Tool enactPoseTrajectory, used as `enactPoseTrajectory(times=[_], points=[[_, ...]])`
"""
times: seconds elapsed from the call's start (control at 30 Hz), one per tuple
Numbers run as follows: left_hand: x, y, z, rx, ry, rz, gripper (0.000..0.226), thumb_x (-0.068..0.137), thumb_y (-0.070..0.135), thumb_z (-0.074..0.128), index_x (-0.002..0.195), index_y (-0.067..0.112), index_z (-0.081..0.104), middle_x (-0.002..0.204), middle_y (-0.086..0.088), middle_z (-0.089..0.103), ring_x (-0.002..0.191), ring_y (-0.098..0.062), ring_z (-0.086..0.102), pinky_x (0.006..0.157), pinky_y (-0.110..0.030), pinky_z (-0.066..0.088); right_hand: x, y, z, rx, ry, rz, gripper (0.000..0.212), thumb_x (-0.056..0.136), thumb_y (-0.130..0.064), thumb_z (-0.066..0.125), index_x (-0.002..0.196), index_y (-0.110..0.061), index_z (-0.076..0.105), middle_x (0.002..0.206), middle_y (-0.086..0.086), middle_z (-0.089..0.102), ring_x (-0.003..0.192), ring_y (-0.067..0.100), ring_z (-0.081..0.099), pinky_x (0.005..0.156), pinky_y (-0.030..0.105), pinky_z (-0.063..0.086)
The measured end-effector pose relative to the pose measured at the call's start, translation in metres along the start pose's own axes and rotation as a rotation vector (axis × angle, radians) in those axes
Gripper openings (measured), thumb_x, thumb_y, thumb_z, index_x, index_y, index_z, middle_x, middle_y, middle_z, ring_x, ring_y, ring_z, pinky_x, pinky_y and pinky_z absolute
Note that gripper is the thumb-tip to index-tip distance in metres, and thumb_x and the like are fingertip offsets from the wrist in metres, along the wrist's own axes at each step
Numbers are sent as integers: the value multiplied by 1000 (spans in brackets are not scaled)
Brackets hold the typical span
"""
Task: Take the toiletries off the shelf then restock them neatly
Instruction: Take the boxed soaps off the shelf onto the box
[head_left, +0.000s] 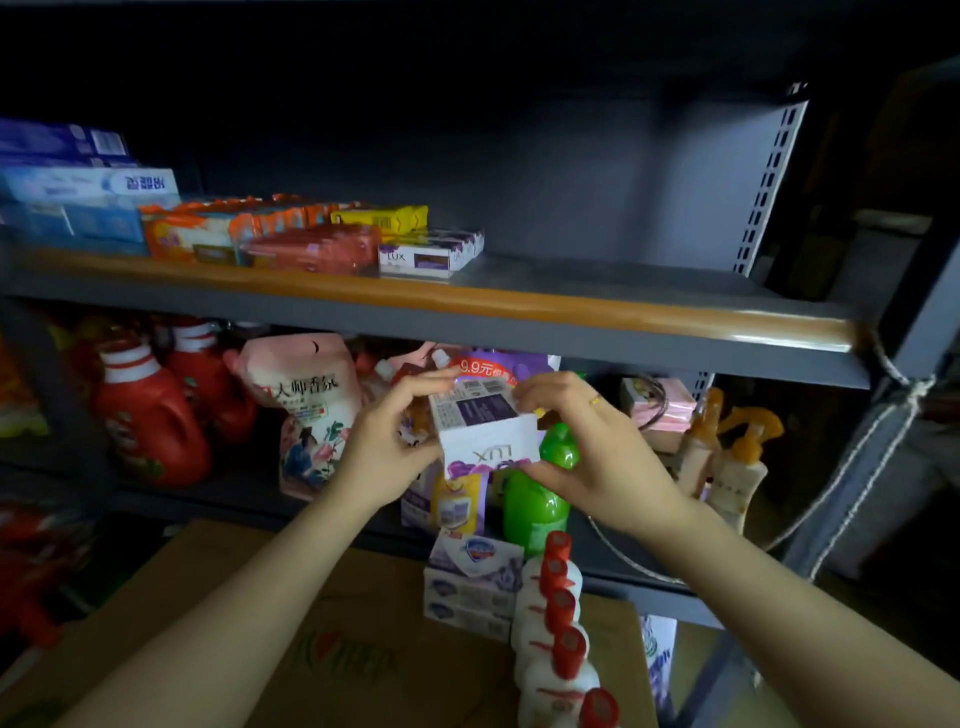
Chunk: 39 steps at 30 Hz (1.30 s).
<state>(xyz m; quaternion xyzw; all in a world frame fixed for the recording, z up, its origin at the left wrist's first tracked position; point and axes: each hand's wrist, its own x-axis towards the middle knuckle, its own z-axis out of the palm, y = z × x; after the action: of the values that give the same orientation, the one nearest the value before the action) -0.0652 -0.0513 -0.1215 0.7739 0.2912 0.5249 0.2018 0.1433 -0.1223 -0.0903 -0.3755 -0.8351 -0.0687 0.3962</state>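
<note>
Item in hand: soap box (485, 423), white and purple card, held upside down in front of the lower shelf, below the upper shelf (597, 312). Our left hand (382, 441) grips its left side with curled fingers; our right hand (587, 441) pinches its right side, thumb under the lower corner.

Handling, as we judge it: light, stiff, with a smooth printed surface. The card walls would dent if squeezed hard, so we hold it by the short ends or flat faces, not the flaps.

On the upper shelf: soap boxes (431, 252) of the same kind, stacked at the right end of the row; red packs (317, 249), orange packs (192, 234), a yellow pack (382, 218) and blue boxes (78, 202) to the left. The right half of this shelf is bare.

Waiting on the carton (337, 649): a stack of white soap packs (472, 582) and a row of red-capped bottles (558, 613).

Likely destination: beside the matching boxes, label turned upright.
</note>
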Motion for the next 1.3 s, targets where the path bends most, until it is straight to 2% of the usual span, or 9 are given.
enactPoseTrajectory(times=[0.13,0.3,0.4,0.5,0.7,0.8,0.97,1.13,1.3], points=[[-26,-9,-4,-196,-81,-349,42,71,7,77,96,34,58,92,19,69,91,-3,64,79,-22,51,-2,8,1,-20,-97,218,51,71,-53,68,99,-12,55,94,-10,56,84,8,52,65,19,38],[-59,0,-17,-399,-60,-614,5,86,15,60,88,19,61,73,15,70,70,-2,66,64,-17,52,-14,17,15,56,-250,173,55,80,-60,47,78,-10,67,79,2,67,74,16,61,70,33,47],[-91,-4,-17,-234,-234,-739,5,85,14,63,88,18,65,77,6,70,72,-5,65,65,-19,50,-17,14,25,67,-217,224,47,82,-51,53,82,-7,69,83,4,69,75,15,62,67,16,42],[-128,-14,-1,-67,-452,-888,23,78,25,72,97,17,62,88,3,65,80,-11,62,70,-21,46,-18,11,41,70,-275,259,32,83,-34,57,84,-5,70,84,2,69,76,13,59,66,15,36],[-161,-44,31,-79,-375,-1203,38,76,48,69,97,17,62,94,1,69,88,-13,63,83,-31,49,-27,13,58,197,-290,458,14,89,-21,61,88,-9,69,86,-1,67,80,11,59,69,18,42],[-154,-46,40,15,-351,-1129,38,79,50,65,96,18,55,88,7,63,80,-7,58,67,-24,44,-27,14,57,190,-311,486,13,89,-22,60,88,-12,69,89,0,69,82,11,60,70,18,43],[-140,-52,41,289,-440,-922,41,78,50,66,98,16,55,92,4,59,84,-14,56,69,-28,43,-20,12,57,182,-336,492,10,89,-21,61,86,-15,68,82,-6,65,75,3,56,70,16,41],[-102,-39,15,477,-597,-542,25,86,43,59,93,19,59,81,7,62,73,-12,59,64,-31,51,5,5,49,230,-360,466,12,88,-17,62,84,-6,67,79,2,67,73,19,61,71,24,47],[0,-11,-36,679,-69,114,17,84,25,55,89,12,66,71,0,66,62,-21,62,51,-26,47,65,2,20,184,-231,367,15,88,-15,61,80,-4,67,76,12,70,74,30,64,72,38,50]])
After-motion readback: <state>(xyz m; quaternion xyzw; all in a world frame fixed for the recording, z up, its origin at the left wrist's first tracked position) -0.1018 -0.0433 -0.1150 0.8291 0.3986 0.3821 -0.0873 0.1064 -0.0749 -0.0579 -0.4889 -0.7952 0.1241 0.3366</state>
